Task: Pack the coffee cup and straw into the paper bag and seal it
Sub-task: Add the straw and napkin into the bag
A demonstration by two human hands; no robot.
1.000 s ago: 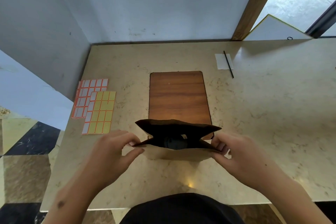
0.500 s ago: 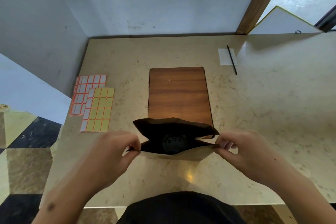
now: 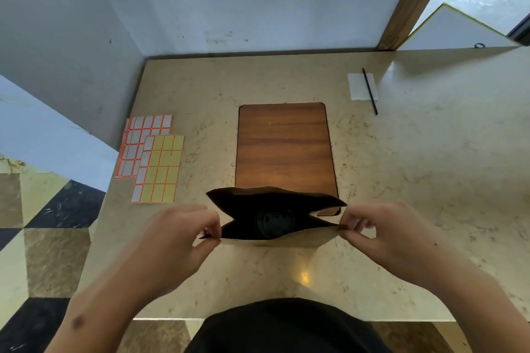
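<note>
A brown paper bag [image 3: 286,241] stands upright near the table's front edge, its mouth wide and dark inside. The black lid of a coffee cup [image 3: 272,222] shows deep in the bag. My left hand [image 3: 175,243] pinches the bag's left top corner. My right hand [image 3: 393,235] pinches the right top corner. A thin black straw [image 3: 370,91] lies far back on the right, across a white napkin [image 3: 360,86], well away from both hands.
A wooden board [image 3: 285,149] lies flat just behind the bag. Sheets of orange and yellow label stickers [image 3: 152,156] lie at the left edge of the marble table [image 3: 430,180]. A wall closes the back; a wooden post [image 3: 413,0] rises at the back right.
Both hands have drawn the bag's top corners slightly outward and the near rim is stretched flatter. The camera has tilted, so everything sits a little lower in the view.
</note>
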